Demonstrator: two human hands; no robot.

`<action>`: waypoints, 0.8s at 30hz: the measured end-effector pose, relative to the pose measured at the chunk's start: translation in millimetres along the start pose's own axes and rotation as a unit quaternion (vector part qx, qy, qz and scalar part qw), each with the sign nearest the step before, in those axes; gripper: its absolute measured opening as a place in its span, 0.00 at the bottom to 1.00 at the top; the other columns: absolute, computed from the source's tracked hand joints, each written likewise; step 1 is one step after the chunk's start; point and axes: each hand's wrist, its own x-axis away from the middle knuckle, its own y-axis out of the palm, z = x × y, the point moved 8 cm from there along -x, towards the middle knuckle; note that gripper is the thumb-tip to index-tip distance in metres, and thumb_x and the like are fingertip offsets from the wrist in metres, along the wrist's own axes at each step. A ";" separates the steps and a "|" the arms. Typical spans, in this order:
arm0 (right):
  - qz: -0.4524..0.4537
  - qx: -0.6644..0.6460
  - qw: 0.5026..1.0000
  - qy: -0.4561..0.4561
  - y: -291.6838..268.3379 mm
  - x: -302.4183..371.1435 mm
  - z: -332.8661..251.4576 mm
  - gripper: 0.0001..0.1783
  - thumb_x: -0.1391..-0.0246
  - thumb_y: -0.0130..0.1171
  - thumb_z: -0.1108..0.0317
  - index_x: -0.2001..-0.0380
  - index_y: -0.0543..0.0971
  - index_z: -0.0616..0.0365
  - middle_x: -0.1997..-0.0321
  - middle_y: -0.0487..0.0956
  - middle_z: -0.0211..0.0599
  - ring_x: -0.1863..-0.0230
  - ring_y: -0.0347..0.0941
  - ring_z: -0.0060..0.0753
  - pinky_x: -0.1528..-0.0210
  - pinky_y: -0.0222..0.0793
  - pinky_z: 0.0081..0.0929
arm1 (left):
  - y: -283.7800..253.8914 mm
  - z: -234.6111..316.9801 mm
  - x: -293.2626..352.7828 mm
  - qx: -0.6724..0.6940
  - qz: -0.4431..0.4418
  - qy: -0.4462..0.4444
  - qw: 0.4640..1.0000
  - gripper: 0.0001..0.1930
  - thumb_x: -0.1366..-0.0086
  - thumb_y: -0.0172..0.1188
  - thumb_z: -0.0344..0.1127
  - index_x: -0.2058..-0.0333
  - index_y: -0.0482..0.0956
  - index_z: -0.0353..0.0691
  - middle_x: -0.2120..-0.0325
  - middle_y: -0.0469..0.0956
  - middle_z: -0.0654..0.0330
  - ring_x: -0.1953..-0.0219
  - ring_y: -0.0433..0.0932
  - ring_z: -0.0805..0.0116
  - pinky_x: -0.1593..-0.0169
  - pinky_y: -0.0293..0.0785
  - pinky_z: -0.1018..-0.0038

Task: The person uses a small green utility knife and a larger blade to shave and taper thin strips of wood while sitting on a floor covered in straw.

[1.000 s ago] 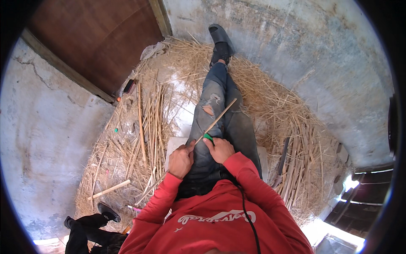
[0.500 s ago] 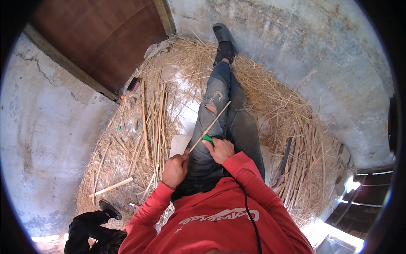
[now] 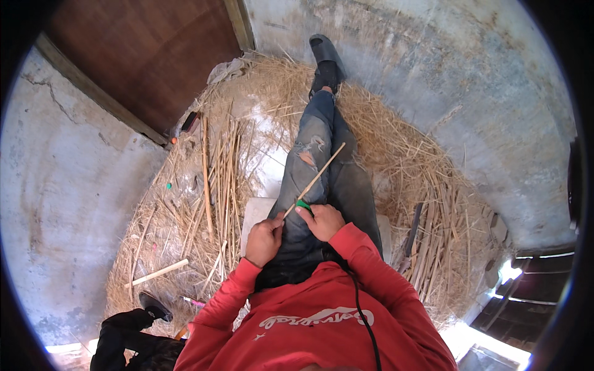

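My left hand point(image 3: 265, 240) is closed round the near end of a thin, pale wooden stick point(image 3: 324, 171). The stick slants away over my jeans, its far tip up and to the right above my knees. Close beside it, my right hand point(image 3: 324, 222) is closed on a small green object point(image 3: 302, 204), which sits at the thumb and meets the stick. Most of that green piece is hidden by the fingers, so its kind does not show. Both hands rest low over my thighs.
Straw point(image 3: 383, 136) covers much of the floor. Long split sticks point(image 3: 226, 179) lie to the left, with more sticks point(image 3: 436, 247) and a dark flat blade-like piece point(image 3: 416, 229) at right. Another person's dark-clothed leg point(image 3: 124, 334) shows at lower left. Walls point(image 3: 445, 62) curve around.
My left hand has shifted slightly up and right, and the stick has slid with it, its far tip moving right. My right hand keeps its hold on the green object.
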 end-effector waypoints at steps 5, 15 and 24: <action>0.019 0.017 0.998 0.061 7.2 6.6 3.4 0.38 0.35 0.46 0.34 0.73 0.84 0.62 0.69 0.82 0.61 0.64 0.80 0.66 0.58 0.74 0.59 | -10.0 18.8 9.7 -0.133 -0.019 0.022 0.991 0.16 0.35 0.57 0.28 0.49 0.83 0.41 0.74 0.79 0.45 0.73 0.80 0.44 0.68 0.75 0.54; 0.194 -0.152 0.958 0.145 13.6 -25.4 97.3 0.41 0.31 0.43 0.38 0.74 0.79 0.71 0.73 0.78 0.65 0.64 0.77 0.68 0.59 0.71 0.51 | -80.1 -44.8 135.2 0.050 -0.047 -0.131 0.989 0.12 0.31 0.62 0.28 0.50 0.84 0.35 0.81 0.77 0.53 0.79 0.75 0.75 0.74 0.70 0.71; 0.232 -0.454 0.857 0.068 -45.7 2.4 71.2 0.23 0.31 0.55 0.51 0.75 0.75 0.58 0.81 0.69 0.22 0.76 0.63 0.16 0.72 0.59 0.24 | -50.8 -18.1 20.7 0.280 -0.061 -0.174 0.942 0.19 0.28 0.61 0.32 0.41 0.78 0.33 0.77 0.71 0.73 0.75 0.64 0.84 0.71 0.62 0.82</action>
